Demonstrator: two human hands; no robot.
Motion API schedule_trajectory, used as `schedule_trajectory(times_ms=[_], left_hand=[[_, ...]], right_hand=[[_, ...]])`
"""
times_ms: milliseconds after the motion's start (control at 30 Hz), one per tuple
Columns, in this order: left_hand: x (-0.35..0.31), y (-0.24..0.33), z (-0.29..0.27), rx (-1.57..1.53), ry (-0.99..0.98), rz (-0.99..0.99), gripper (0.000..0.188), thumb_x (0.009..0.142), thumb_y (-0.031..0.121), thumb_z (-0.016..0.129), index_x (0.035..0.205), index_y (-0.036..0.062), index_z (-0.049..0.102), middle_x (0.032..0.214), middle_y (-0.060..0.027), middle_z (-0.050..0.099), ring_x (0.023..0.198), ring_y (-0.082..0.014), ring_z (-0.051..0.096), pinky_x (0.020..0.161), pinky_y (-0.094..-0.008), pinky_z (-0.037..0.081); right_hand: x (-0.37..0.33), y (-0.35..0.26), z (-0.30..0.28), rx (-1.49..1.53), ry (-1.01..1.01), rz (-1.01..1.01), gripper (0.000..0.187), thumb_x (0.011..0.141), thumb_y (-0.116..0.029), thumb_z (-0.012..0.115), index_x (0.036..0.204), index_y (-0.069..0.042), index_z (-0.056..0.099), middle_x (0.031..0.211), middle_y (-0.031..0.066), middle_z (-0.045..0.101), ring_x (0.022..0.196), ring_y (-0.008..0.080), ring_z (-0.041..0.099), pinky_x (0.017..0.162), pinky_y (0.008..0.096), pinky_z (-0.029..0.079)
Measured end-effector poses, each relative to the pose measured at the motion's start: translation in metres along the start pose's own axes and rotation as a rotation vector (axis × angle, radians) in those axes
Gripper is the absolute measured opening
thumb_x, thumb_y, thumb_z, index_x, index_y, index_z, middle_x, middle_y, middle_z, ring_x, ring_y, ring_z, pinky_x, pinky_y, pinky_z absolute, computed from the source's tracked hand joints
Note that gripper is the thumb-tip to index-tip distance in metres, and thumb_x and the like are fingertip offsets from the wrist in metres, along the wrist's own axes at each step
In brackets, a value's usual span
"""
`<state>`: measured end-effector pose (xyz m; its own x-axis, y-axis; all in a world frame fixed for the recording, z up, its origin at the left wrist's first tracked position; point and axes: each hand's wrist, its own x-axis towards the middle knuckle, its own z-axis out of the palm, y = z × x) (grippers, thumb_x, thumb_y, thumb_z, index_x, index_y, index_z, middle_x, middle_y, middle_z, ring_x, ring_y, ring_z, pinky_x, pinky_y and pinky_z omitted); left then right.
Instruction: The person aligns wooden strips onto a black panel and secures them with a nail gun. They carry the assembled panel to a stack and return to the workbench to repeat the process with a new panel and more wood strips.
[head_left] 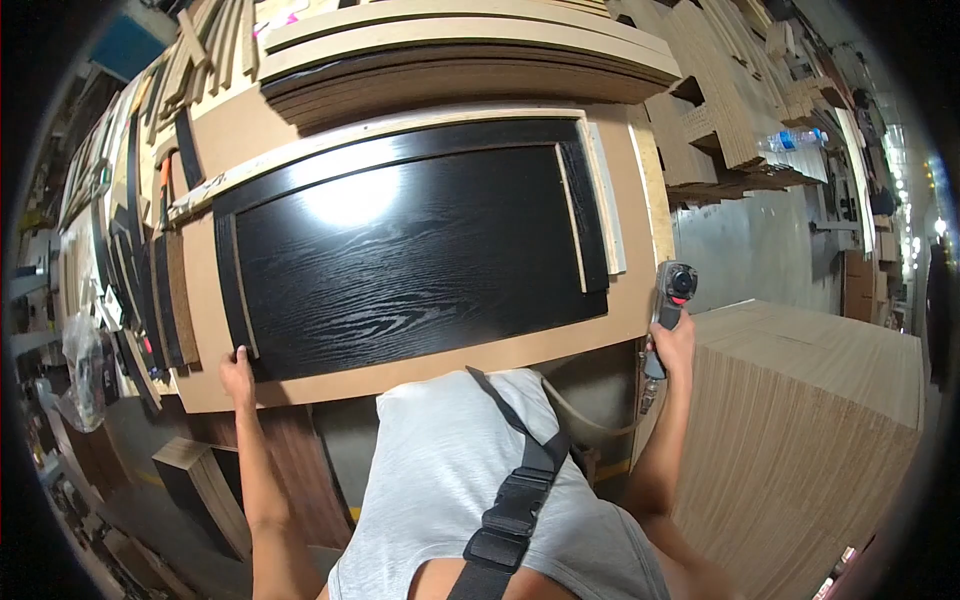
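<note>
A black wood-grain panel [400, 250] lies on a brown board in front of me. Black frame strips with pale edges run along its far, left and right sides. My left hand [238, 378] is closed on the near end of the left frame strip [233, 270], at the panel's near left corner. At the right, off the board's edge, my right hand [674, 342] is wrapped around the grip of a pneumatic nail gun [676, 284]. An air hose [590, 424] runs from below the gun toward my body.
Pale wooden fence strips [390, 126] border the panel's far and right sides. Stacked long boards [470, 65] lie beyond. A tall stack of panels [800, 400] stands at the right. Loose strips and a hammer [165, 185] lie left. A water bottle [795, 139] rests far right.
</note>
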<state>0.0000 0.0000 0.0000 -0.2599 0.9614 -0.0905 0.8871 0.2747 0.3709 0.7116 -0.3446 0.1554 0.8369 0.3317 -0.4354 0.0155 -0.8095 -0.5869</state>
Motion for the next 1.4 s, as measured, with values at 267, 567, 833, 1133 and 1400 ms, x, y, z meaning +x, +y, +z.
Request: schedule_trajectory(times_ms=[267, 567, 833, 1133, 1400], left_hand=[[0.006, 0.216, 0.013, -0.157, 0.092, 0.397, 0.052, 0.088, 0.026, 0.073, 0.129, -0.0024, 0.059, 0.127, -0.0221, 0.062, 0.122, -0.0367, 0.056, 0.106, -0.0431, 0.042], [0.008, 0.581, 0.075, 0.014, 0.053, 1.228, 0.078, 0.085, 0.031, 0.076, 0.149, 0.0071, 0.039, 0.151, -0.0193, 0.043, 0.14, -0.0354, 0.039, 0.115, -0.0489, 0.03], [0.032, 0.657, 0.118, 0.144, 0.183, 1.275, 0.071, 0.086, 0.033, 0.075, 0.148, 0.0227, 0.043, 0.14, -0.0137, 0.053, 0.133, -0.0331, 0.047, 0.112, -0.0557, 0.03], [-0.015, 0.527, 0.055, -0.019, 0.161, 1.409, 0.019, 0.092, 0.021, 0.066, 0.107, 0.0095, 0.063, 0.088, -0.0116, 0.069, 0.084, -0.0305, 0.068, 0.083, -0.043, 0.051], [-0.118, 0.352, -0.01, 0.007, -0.335, 1.043, 0.042, 0.089, 0.042, 0.07, 0.071, 0.0057, 0.06, 0.064, -0.0178, 0.061, 0.061, -0.0375, 0.064, 0.056, -0.0463, 0.05]], right_hand=[[0.095, 0.001, 0.008, -0.468, 0.227, -0.153, 0.044, 0.075, -0.015, 0.068, 0.116, -0.001, 0.059, 0.094, 0.031, 0.068, 0.093, 0.0488, 0.065, 0.083, 0.0549, 0.05], [0.146, -0.004, 0.038, -0.574, 0.194, -0.119, 0.072, 0.081, -0.039, 0.076, 0.14, -0.005, 0.051, 0.099, 0.0317, 0.068, 0.095, 0.0492, 0.065, 0.083, 0.054, 0.051], [0.165, 0.008, 0.053, -0.359, 0.278, -0.151, 0.079, 0.08, -0.049, 0.077, 0.142, -0.007, 0.051, 0.113, 0.0279, 0.068, 0.104, 0.0467, 0.065, 0.087, 0.0507, 0.05], [0.131, 0.026, 0.038, -0.198, 0.352, -0.22, 0.067, 0.084, -0.041, 0.076, 0.135, -0.002, 0.057, 0.107, 0.0215, 0.068, 0.093, 0.0365, 0.067, 0.084, 0.0452, 0.052], [0.092, 0.081, 0.016, 0.584, 0.223, -0.054, 0.053, 0.099, -0.038, 0.058, 0.143, -0.008, 0.049, 0.126, 0.0127, 0.061, 0.106, 0.0253, 0.063, 0.088, 0.0381, 0.053]])
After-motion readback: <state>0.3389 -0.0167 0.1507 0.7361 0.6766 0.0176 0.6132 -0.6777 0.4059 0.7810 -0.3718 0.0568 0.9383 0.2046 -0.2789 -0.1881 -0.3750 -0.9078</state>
